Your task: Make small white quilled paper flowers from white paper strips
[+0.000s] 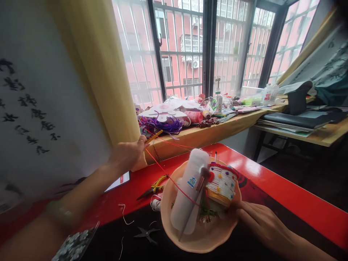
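My left hand (pixel 127 152) is raised at the windowsill's edge, its fingers pinched round a thin yellow stick (pixel 154 136) whose kind I cannot make out. Red thread (pixel 163 168) runs from near these fingers down across the bowl. On the right, my right hand (pixel 262 221) grips the rim of a peach-coloured bowl (pixel 201 246). Inside it lie a long white case (pixel 187 192) with a blue label, a brush (pixel 200 183), and a cream thread-wrapped piece (pixel 221 181) with coloured dots and a red edge. Small green bits lie at the bowl's bottom.
Yellow-handled pliers (pixel 154 187), a white spool (pixel 156 203), snips (pixel 146 234) and white thread scraps lie left of the bowl. A clear bag of pale pieces (pixel 73 244) is at lower left. Purple cord (pixel 165 125) and craft clutter crowd the sill. Folders (pixel 296 119) are stacked on the right table.
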`<state>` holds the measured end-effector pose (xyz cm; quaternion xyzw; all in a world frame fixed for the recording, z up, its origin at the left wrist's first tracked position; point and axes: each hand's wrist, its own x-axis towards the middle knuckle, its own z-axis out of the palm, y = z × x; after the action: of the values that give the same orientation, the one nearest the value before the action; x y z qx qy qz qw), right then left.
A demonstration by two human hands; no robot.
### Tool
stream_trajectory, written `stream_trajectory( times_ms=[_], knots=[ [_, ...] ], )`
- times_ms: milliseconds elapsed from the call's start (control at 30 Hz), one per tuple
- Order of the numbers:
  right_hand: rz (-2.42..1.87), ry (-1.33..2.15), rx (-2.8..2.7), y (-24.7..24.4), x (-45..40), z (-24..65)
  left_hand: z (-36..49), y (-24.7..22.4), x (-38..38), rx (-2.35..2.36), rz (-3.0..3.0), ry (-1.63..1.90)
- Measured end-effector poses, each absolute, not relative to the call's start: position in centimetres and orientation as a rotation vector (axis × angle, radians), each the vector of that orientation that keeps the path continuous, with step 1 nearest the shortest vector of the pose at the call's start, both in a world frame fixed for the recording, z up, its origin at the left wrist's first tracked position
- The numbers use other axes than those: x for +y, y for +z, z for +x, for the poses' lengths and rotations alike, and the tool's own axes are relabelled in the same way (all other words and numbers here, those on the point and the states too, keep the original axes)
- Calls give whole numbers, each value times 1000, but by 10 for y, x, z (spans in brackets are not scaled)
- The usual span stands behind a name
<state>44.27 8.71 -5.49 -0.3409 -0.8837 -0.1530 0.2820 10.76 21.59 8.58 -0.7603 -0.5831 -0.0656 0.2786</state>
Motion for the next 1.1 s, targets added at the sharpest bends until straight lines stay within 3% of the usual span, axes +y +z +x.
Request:
stream_trajectory(
  times_ms=[333, 667, 867, 1100],
  knots=[
    [-907, -358, -2424, -43, 90, 452, 88, 76, 287, -1739, -2006, -191],
    [-986, -338, -2385, -55, 104, 457, 117, 60, 217, -1624, -2304, -467],
    [-1015, -311, -2371, -50, 104, 451, 162, 14, 178, -1374, -2681, -318],
    [-996, -288, -2401, -50, 100, 445, 179, 14, 186, -1188, -2797, -147]
  ],
)
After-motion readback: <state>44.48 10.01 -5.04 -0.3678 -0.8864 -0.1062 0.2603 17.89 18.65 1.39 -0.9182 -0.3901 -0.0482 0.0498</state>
